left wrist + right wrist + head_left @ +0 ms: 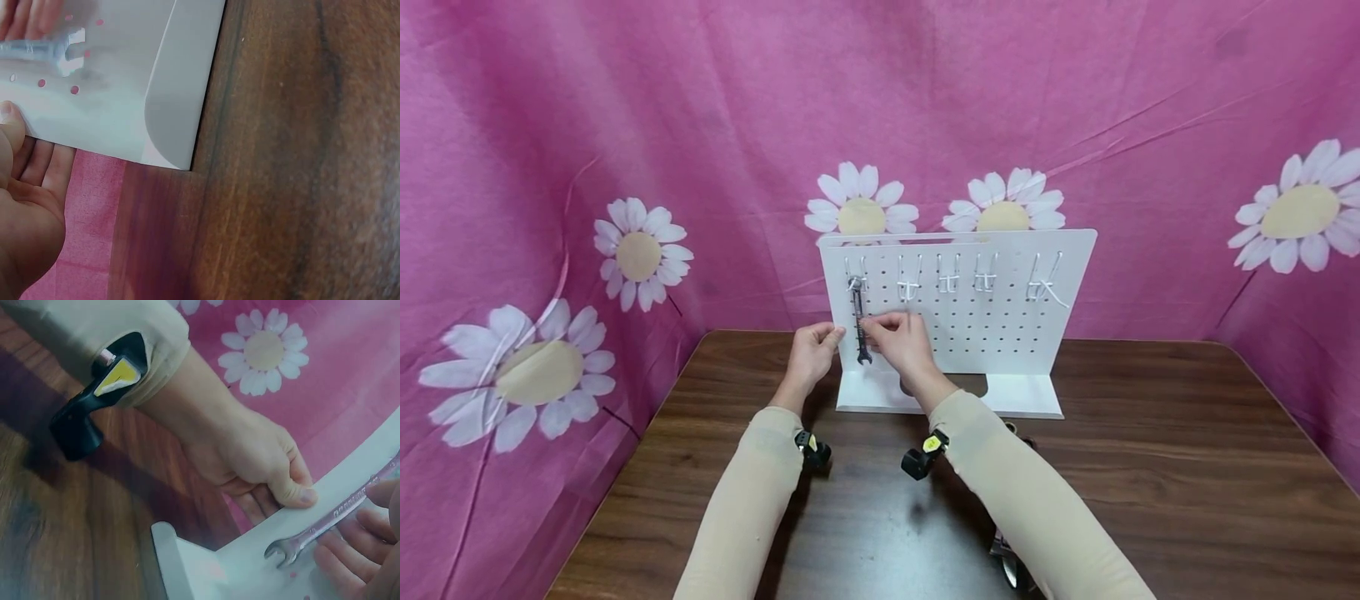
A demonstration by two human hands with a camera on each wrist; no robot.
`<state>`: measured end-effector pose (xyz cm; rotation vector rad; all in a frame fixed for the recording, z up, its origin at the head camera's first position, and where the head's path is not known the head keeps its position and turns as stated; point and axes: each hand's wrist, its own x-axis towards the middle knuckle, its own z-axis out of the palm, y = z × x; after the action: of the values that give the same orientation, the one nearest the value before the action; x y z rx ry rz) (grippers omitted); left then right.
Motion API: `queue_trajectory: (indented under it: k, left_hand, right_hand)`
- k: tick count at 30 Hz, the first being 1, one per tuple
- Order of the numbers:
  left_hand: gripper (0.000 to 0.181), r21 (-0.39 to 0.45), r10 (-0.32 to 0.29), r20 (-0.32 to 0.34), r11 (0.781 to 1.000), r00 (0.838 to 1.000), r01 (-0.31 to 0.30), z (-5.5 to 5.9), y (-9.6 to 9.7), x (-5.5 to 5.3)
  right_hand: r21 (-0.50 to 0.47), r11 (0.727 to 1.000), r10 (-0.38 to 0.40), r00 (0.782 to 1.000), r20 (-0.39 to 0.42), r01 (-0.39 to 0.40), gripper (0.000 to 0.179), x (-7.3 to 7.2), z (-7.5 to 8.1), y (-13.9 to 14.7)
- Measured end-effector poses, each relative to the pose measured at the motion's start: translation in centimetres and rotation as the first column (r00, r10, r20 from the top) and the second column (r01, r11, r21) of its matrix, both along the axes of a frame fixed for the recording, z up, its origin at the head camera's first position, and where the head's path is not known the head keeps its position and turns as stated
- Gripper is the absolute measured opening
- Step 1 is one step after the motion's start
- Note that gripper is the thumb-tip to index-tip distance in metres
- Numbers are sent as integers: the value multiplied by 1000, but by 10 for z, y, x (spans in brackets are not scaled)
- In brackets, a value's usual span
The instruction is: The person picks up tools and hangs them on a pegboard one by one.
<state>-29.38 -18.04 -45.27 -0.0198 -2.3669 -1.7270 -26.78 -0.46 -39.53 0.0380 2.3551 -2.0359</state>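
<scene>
The wrench (pixel 859 310) is upright against the front of the white pegboard (pixel 1075 262), toward nine o'clock on the board's face. Its upper end is at the leftmost hook (pixel 847 268), near ten o'clock, and its open-ended jaw points to six o'clock.

The right hand (pixel 908 346) comes in from the wrench's four o'clock side, its fingers loosely bent and the fingertips at the middle of the handle; they overlap in view, so I can't tell whether they pinch it or merely touch it. The left hand (pixel 811 354) holds the board's edge at nine o'clock, thumb on the front and fingers curled behind.

More hooks (pixel 949 282) run from eleven round to two o'clock. The board stands on a brown wooden table (pixel 1150 458) before a pink flowered curtain (pixel 760 100).
</scene>
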Motion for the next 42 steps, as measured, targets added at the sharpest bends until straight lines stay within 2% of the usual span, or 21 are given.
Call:
queue_trajectory:
  k: [6,13,22,26,31,42]
  left_hand:
    - [24,-3,19,15,1000,1000,-19,0,-1,0]
    - [25,2,0,14,1000,1000,0,-1,0,-1]
    - [23,0,3,37,1000,999,-3,1,-1,1]
    - [24,-2,5,26,1000,1000,-5,0,0,1]
    - [27,8,-3,19,1000,1000,3,-1,0,1]
    - [29,-4,1,-11,1000,1000,-1,0,3,1]
  right_hand:
    - [60,998,35,999,22,-37,23,3,-6,8]
    - [64,994,84,996,28,-86,25,16,-9,27]
    - [73,979,195,980,-44,-191,25,38,-4,61]
    - [123,972,208,976,-62,-199,24,48,-3,77]
    - [243,952,216,972,-89,-189,19,57,-5,95]
    - [237,945,258,959,-117,-226,20,73,-14,125]
